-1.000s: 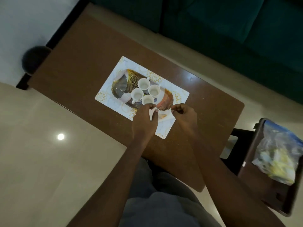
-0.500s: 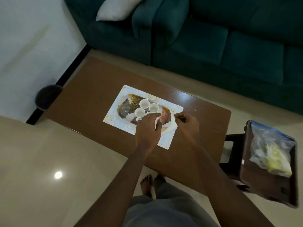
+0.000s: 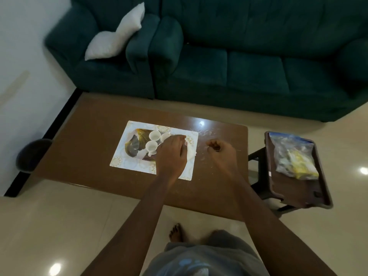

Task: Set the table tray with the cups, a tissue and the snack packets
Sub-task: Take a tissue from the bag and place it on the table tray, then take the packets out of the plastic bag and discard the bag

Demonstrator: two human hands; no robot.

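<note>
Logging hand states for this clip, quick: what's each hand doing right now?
Left hand: lies on the tissue on the tray; grip hidden, cannot tell.
Right hand: closed, fingers curled, nothing visible in it.

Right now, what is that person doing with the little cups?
A person is setting a tray on the table. Three cups show on it. The left hand rests on a white tissue beside them. The right hand is curled above the table, with nothing visible in it. The snack bag sits on a side stand.
</note>
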